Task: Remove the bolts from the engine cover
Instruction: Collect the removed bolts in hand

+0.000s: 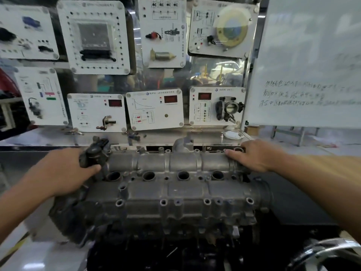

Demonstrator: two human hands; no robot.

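Both hands are on the engine cover [175, 190], one at each end, which looks like a way to steady or test it rather than to turn anything, as neither holds a tool. At 9 o'clock the left hand [64, 173] grips a dark fitting [93, 153] on the cover's far left corner, with the thumb hooked beneath it and the fingers hidden behind. At 2 o'clock the right hand [256, 155] rests on the cover's far right end with its fingers laid loosely along the top edge, pinching nothing.

The cover lies lengthwise in the middle of the view on top of the engine, in front of a metal counter [58, 137]. A row of bolt bosses [163, 202] runs along its near edge towards 6 o'clock. They look like hollow rings, but the blur is too heavy to tell whether bolts still sit inside.

Training panels [156, 108] hang at 12 o'clock, with a whiteboard [312, 55] towards 2 o'clock.
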